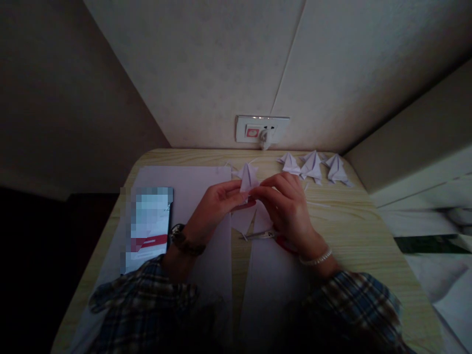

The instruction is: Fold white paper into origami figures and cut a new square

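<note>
A small folded white paper figure [248, 175], like an origami frog, is held up over the middle of the table. My left hand [224, 200] pinches its lower left side between thumb and fingers. With thumb and index finger, my right hand [285, 199] grips its lower right edge. Below the hands lie scissors [268, 235], their blades pointing left and a red handle partly hidden under my right wrist. Three similar folded paper frogs, a left one [289, 163], a middle one [311, 166] and a right one [337, 169], stand in a row at the back right.
White paper sheets [202, 275] cover much of the wood-grain table [354, 236]. A lit phone [149, 231] rests on the left sheets. Behind the table, a wall socket [262, 130] holds a plug. A pale panel [413, 123] borders the right side.
</note>
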The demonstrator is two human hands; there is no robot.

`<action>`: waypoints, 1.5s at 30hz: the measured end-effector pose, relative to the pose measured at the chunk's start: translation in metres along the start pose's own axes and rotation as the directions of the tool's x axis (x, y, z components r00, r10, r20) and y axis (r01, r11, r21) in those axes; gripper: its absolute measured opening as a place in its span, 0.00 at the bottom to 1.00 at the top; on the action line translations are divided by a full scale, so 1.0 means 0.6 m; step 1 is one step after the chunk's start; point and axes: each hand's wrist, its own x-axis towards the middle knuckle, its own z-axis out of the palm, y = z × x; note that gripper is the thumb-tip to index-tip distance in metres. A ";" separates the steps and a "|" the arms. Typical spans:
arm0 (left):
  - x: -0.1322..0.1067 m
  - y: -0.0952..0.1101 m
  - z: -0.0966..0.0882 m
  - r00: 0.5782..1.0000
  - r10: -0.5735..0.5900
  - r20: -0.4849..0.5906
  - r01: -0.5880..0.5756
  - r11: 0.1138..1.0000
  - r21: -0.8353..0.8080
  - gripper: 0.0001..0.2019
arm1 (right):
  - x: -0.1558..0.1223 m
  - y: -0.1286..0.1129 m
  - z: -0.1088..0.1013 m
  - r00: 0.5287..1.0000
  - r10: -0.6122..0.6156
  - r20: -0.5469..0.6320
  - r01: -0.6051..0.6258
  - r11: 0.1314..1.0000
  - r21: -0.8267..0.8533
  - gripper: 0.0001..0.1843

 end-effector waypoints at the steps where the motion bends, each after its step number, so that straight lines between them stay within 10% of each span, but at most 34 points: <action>1: 0.000 0.001 0.001 1.000 -0.010 0.011 0.010 1.000 0.017 0.08 | 0.001 0.001 -0.001 1.000 0.004 0.010 -0.004 1.000 0.000 0.06; 23: 0.008 -0.010 0.001 0.996 0.021 -0.083 -0.009 0.990 0.144 0.09 | 0.006 -0.018 0.015 0.918 0.363 0.163 -0.377 0.924 0.064 0.02; 31: 0.008 -0.012 -0.001 0.991 0.056 -0.121 -0.036 0.986 0.163 0.09 | 0.003 0.002 0.029 0.769 0.594 0.238 -0.639 0.697 0.326 0.10; 45: 0.007 -0.014 -0.012 0.971 0.083 -0.223 0.002 0.933 0.359 0.07 | 0.009 0.010 0.021 0.701 0.626 0.343 -0.708 0.550 0.444 0.11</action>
